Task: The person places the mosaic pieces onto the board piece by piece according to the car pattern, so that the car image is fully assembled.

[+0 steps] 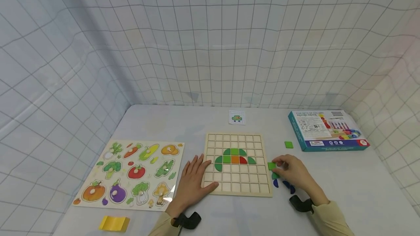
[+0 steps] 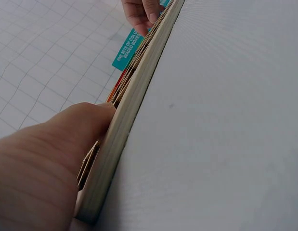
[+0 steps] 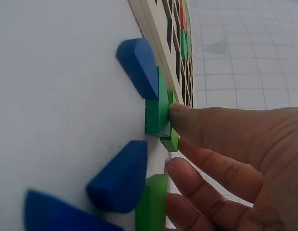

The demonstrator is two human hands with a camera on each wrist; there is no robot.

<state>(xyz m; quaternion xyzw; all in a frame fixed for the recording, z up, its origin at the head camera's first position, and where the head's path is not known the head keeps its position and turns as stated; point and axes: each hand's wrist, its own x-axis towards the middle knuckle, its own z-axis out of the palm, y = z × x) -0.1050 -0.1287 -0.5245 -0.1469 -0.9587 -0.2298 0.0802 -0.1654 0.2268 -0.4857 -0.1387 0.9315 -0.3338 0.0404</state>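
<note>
A wooden grid board [image 1: 226, 187] lies flat, with several green pieces, an orange square [image 1: 235, 159] and a red quarter-round [image 1: 242, 160] in its cells. My left hand [image 1: 193, 187] rests on the board's left edge, fingers straight and thumb spread along the near side. Just past the right edge, my right hand [image 1: 293, 170] pinches a light green square block [image 1: 271, 166] between thumb and forefinger. A darker green block [image 3: 157, 108] lies right beside it in the right wrist view. Nearer me are several blue half-round blocks [image 3: 121, 180].
Behind the board lies a small pattern card [image 1: 237, 117]. Another green square [image 1: 288, 144] lies near a boxed toy set [image 1: 328, 134] at the back right. To the left are a vegetable peg puzzle [image 1: 151, 192] and a yellow block [image 1: 114, 224].
</note>
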